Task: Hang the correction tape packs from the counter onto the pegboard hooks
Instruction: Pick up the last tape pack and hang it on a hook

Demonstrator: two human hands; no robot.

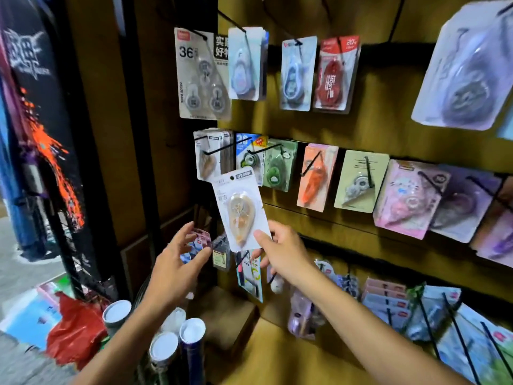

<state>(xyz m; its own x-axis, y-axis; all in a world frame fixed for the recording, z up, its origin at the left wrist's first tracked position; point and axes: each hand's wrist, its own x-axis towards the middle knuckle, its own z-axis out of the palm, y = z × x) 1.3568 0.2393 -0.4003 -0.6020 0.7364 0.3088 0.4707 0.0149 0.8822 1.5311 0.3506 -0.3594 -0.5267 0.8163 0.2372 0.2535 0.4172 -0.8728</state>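
One correction tape pack (241,208) is in my right hand (280,252): a white card with a peach, teardrop-shaped dispenser under a clear blister. My thumb lies on the card's lower right corner and my fingers sit behind it, so the grip is pinching the pack by its bottom edge. The pack stands nearly upright, tilted a little to the left, with its punched hang hole at the top. It is in the air in front of the pegboard (327,129), just below and to the right of a hook (219,150) that carries a stack of matching packs (208,154); the card does not touch that hook.

My left hand (177,262) hovers just left of the pack with its fingers spread and relaxed, holding nothing. Its fingertips are near some small packs hanging on the lower row.

Around them the pegboard holds rows of other tape packs, among them a green one (277,165), an orange one (316,177) and a red one (334,76). White-capped tubes (163,348) stand below my left forearm, beside a red plastic bag (75,332).
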